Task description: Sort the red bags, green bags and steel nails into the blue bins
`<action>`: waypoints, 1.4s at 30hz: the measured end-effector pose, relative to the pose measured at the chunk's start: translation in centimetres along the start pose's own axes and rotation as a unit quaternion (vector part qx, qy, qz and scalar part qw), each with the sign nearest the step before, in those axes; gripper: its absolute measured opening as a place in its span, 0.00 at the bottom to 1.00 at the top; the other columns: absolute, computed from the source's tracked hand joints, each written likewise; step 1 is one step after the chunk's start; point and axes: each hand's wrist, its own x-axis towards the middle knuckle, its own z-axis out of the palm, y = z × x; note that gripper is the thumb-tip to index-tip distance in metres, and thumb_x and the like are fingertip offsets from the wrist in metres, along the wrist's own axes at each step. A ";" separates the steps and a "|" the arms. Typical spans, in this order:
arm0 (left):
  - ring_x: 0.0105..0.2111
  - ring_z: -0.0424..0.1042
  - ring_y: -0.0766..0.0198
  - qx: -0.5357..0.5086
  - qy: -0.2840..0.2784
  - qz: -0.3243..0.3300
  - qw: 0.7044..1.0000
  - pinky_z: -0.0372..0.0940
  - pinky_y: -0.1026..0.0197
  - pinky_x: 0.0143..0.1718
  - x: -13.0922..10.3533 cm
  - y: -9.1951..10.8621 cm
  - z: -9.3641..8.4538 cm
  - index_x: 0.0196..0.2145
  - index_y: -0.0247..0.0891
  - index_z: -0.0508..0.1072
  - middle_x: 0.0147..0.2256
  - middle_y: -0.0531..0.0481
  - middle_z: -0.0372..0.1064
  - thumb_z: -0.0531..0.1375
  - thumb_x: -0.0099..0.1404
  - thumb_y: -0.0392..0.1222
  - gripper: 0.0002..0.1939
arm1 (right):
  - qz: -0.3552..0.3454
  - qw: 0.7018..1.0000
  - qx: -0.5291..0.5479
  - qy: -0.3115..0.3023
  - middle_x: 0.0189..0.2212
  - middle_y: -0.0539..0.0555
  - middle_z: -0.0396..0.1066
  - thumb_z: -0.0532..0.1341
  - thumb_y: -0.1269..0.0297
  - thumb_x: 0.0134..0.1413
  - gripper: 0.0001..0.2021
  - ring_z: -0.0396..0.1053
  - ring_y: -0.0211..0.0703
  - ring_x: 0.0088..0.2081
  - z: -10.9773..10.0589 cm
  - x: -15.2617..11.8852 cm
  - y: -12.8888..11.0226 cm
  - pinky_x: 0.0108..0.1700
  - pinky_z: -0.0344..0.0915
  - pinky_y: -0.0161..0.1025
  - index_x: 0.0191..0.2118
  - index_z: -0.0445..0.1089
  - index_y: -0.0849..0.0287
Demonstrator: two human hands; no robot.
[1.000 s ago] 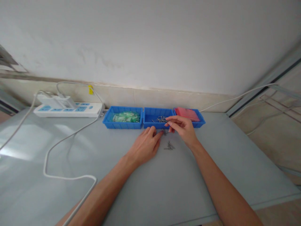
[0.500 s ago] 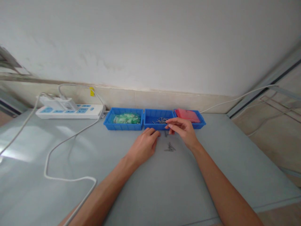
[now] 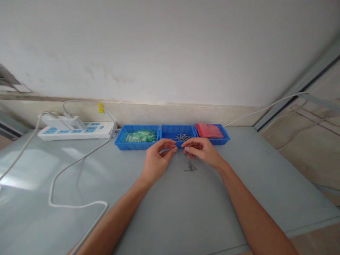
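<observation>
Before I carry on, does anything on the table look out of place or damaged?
I see no clear damage. A small jumbled pile of metal fasteners lies loose on the tabletop, outside the middle blue bin that holds similar ones, though that may be deliberate. The white cable also snakes untidily across the left side.

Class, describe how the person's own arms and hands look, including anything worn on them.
The left hand and right hand are ungloved, with slender fingers. The slim left forearm and right forearm show no sleeves, watch or bracelet. No ring or marking is discernible.
</observation>
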 end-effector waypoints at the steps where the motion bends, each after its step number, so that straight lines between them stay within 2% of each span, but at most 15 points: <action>1: 0.38 0.77 0.61 -0.026 0.012 -0.011 1.000 0.74 0.60 0.42 0.1 0.2 0.0 0.38 0.37 0.76 0.38 0.47 0.77 0.68 0.59 0.44 0.11 | 0.011 1.000 -0.016 -0.016 0.28 0.53 0.78 0.68 0.60 0.51 0.11 0.72 0.37 0.24 0.1 -0.1 -0.1 0.27 0.66 0.33 0.38 0.78 0.61; 5: 0.38 0.78 0.61 -0.119 0.045 -0.038 0.991 0.73 0.58 0.47 0.4 0.4 -0.1 0.37 0.37 0.75 0.37 0.48 0.78 0.73 0.54 0.47 0.17 | 0.032 0.998 -0.028 -0.040 0.26 0.51 0.76 0.72 0.58 0.46 0.16 0.72 0.37 0.25 1.0 -0.3 -0.2 0.29 0.68 0.34 0.40 0.78 0.62; 8: 0.39 0.78 0.61 -0.149 0.052 -0.055 0.986 0.73 0.58 0.47 0.4 0.4 0.1 0.37 0.37 0.75 0.37 0.47 0.78 0.74 0.53 0.49 0.19 | 0.035 0.998 -0.006 -0.057 0.24 0.51 0.75 0.71 0.52 0.48 0.15 0.71 0.37 0.23 1.3 -0.3 -0.2 0.28 0.68 0.34 0.33 0.78 0.62; 12: 0.37 0.77 0.61 -0.120 0.056 -0.041 0.990 0.74 0.58 0.45 0.3 0.6 0.1 0.37 0.36 0.75 0.37 0.47 0.77 0.73 0.55 0.49 0.18 | 0.015 0.999 0.008 -0.032 0.23 0.52 0.75 0.70 0.49 0.50 0.17 0.70 0.37 0.22 1.0 -0.2 -0.3 0.27 0.68 0.34 0.28 0.77 0.61; 16: 0.32 0.75 0.63 -0.018 0.040 -0.006 0.999 0.73 0.62 0.35 0.0 0.8 0.0 0.37 0.37 0.74 0.34 0.49 0.75 0.65 0.64 0.49 0.12 | 0.001 0.999 0.031 0.034 0.23 0.53 0.76 0.70 0.48 0.49 0.18 0.70 0.37 0.21 0.5 0.1 -0.3 0.25 0.67 0.34 0.28 0.77 0.61; 19: 0.32 0.75 0.63 0.116 0.000 0.074 0.991 0.72 0.61 0.36 -0.4 0.6 0.1 0.39 0.38 0.75 0.35 0.48 0.76 0.60 0.69 0.43 0.07 | -0.009 0.994 0.042 0.105 0.21 0.52 0.75 0.70 0.47 0.49 0.18 0.68 0.36 0.20 0.3 0.4 -0.1 0.23 0.65 0.34 0.29 0.77 0.60; 23: 0.47 0.73 0.55 0.280 -0.108 0.200 0.933 0.70 0.51 0.52 -0.8 0.0 0.1 0.48 0.38 0.76 0.46 0.43 0.76 0.55 0.72 0.38 0.12 | -0.008 0.983 0.041 0.181 0.20 0.52 0.73 0.70 0.46 0.49 0.19 0.66 0.35 0.18 -0.1 0.8 0.4 0.20 0.61 0.33 0.30 0.78 0.60; 26: 0.57 0.66 0.49 0.349 -0.194 0.237 0.886 0.64 0.44 0.60 -1.1 0.0 0.1 0.55 0.37 0.74 0.56 0.41 0.72 0.53 0.75 0.40 0.16 | -0.004 0.979 0.034 0.202 0.21 0.52 0.74 0.69 0.46 0.50 0.20 0.66 0.35 0.18 -0.3 0.9 0.8 0.19 0.60 0.32 0.31 0.78 0.61; 29: 0.60 0.64 0.48 0.374 -0.242 0.240 0.862 0.63 0.41 0.62 -1.3 0.2 0.0 0.58 0.38 0.73 0.60 0.42 0.69 0.52 0.76 0.41 0.18 | -0.004 0.976 0.004 0.216 0.21 0.53 0.74 0.69 0.46 0.51 0.20 0.66 0.36 0.18 -0.4 0.9 1.0 0.20 0.60 0.33 0.32 0.78 0.62; 32: 0.59 0.65 0.48 0.384 -0.248 0.238 0.857 0.64 0.42 0.60 -1.2 0.2 -0.1 0.57 0.36 0.74 0.55 0.42 0.74 0.52 0.76 0.41 0.18 | -0.012 0.973 -0.040 0.227 0.21 0.54 0.75 0.69 0.47 0.51 0.19 0.67 0.37 0.18 -0.2 0.8 1.0 0.21 0.63 0.34 0.33 0.78 0.62; 35: 0.54 0.70 0.48 0.392 -0.232 0.236 0.858 0.68 0.43 0.57 -1.0 -0.1 -0.2 0.51 0.34 0.78 0.49 0.41 0.78 0.53 0.75 0.39 0.16 | -0.023 0.971 -0.064 0.231 0.21 0.54 0.75 0.68 0.47 0.52 0.19 0.68 0.38 0.18 0.0 0.7 0.9 0.21 0.64 0.35 0.33 0.78 0.62; 42: 0.46 0.74 0.53 0.386 -0.202 0.250 0.865 0.71 0.51 0.50 -0.6 -1.1 -0.4 0.39 0.35 0.80 0.39 0.43 0.79 0.54 0.74 0.36 0.13 | -0.048 0.970 -0.062 0.229 0.21 0.53 0.75 0.66 0.47 0.54 0.19 0.68 0.38 0.19 0.0 0.6 0.6 0.22 0.65 0.35 0.32 0.77 0.61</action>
